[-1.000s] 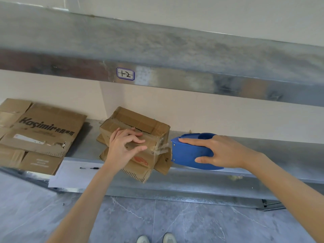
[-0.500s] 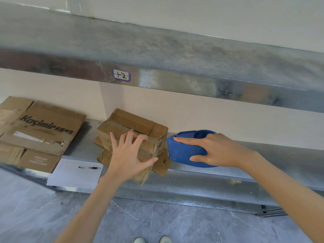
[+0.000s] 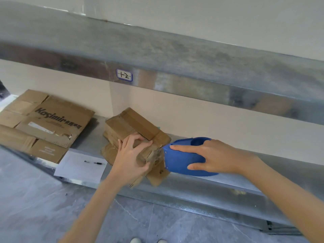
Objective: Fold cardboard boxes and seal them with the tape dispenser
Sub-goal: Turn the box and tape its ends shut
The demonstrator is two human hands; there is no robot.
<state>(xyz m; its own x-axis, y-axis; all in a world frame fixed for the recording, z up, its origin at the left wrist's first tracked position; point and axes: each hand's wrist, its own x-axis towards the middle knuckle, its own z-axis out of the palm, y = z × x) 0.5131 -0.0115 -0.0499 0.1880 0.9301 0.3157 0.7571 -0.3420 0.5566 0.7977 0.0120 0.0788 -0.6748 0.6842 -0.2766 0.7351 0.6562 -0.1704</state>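
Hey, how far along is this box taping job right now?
Done: the small box is folded into shape. In hand: the left hand grips its near end while the right hand holds the blue tape dispenser against its right side, so sealing looks underway. Left: the flattened carton on the shelf lies unfolded and untaped.
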